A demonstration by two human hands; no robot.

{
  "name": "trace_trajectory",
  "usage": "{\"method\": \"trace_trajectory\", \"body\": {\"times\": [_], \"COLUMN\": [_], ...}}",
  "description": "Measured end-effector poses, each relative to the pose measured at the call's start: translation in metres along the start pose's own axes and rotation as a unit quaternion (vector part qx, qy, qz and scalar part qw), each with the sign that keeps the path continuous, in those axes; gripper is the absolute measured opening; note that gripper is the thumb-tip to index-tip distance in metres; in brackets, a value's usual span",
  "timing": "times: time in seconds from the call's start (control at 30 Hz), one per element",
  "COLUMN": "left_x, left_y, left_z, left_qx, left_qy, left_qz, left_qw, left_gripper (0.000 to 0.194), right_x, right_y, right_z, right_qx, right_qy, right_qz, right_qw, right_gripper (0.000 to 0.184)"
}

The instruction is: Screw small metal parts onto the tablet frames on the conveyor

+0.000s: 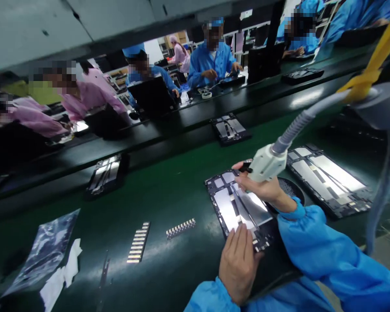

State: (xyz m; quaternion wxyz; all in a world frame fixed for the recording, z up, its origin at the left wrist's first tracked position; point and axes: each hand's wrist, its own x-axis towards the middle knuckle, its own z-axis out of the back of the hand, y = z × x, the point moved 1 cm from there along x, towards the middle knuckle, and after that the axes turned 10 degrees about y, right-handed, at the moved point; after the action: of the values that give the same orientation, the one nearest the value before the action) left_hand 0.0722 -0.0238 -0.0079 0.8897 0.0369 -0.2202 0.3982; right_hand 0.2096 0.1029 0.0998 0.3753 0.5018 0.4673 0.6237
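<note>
An opened tablet chassis with silver plates lies on the dark green bench in front of me. My left hand rests flat on its near edge, fingers stretched out and together, holding it down. My right hand is closed round a pale electric screwdriver, whose tip points at the chassis's upper right corner. A grey ribbed hose runs from the tool up to the right. Both my sleeves are bright blue.
A second open chassis lies to the right, and more sit on the belt behind. Two strips of small parts, a plastic bag and white wipes lie at left. Workers in blue and pink sit opposite.
</note>
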Motion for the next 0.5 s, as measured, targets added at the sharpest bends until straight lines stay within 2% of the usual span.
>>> {"method": "trace_trajectory", "body": {"times": [0.1, 0.17, 0.23, 0.33, 0.43, 0.5], "left_x": [0.015, 0.034, 0.057, 0.086, 0.095, 0.094], "left_y": [0.055, 0.107, 0.162, 0.231, 0.274, 0.288], "left_z": [-0.011, -0.014, -0.011, 0.004, 0.025, 0.037], "left_qx": [0.030, 0.048, 0.072, 0.110, 0.139, 0.158], "left_qy": [0.017, 0.072, 0.145, 0.172, 0.183, 0.193], "left_qz": [0.010, 0.060, 0.148, 0.212, 0.243, 0.256], "left_qw": [0.999, 0.994, 0.976, 0.956, 0.943, 0.934], "left_gripper": [0.036, 0.036, 0.032, 0.029, 0.028, 0.027], "right_x": [-0.014, -0.020, -0.022, -0.023, -0.026, -0.029], "right_y": [-0.013, -0.021, -0.028, -0.032, -0.030, -0.028], "right_z": [0.016, 0.017, 0.013, 0.005, 0.001, -0.001], "right_qx": [0.048, 0.121, 0.193, 0.240, 0.210, 0.179], "right_qy": [0.027, 0.084, 0.145, 0.204, 0.225, 0.217], "right_qz": [-0.043, -0.049, -0.056, -0.107, -0.165, -0.189], "right_qw": [0.998, 0.988, 0.969, 0.943, 0.937, 0.941], "right_gripper": [0.034, 0.041, 0.049, 0.062, 0.063, 0.059]}}
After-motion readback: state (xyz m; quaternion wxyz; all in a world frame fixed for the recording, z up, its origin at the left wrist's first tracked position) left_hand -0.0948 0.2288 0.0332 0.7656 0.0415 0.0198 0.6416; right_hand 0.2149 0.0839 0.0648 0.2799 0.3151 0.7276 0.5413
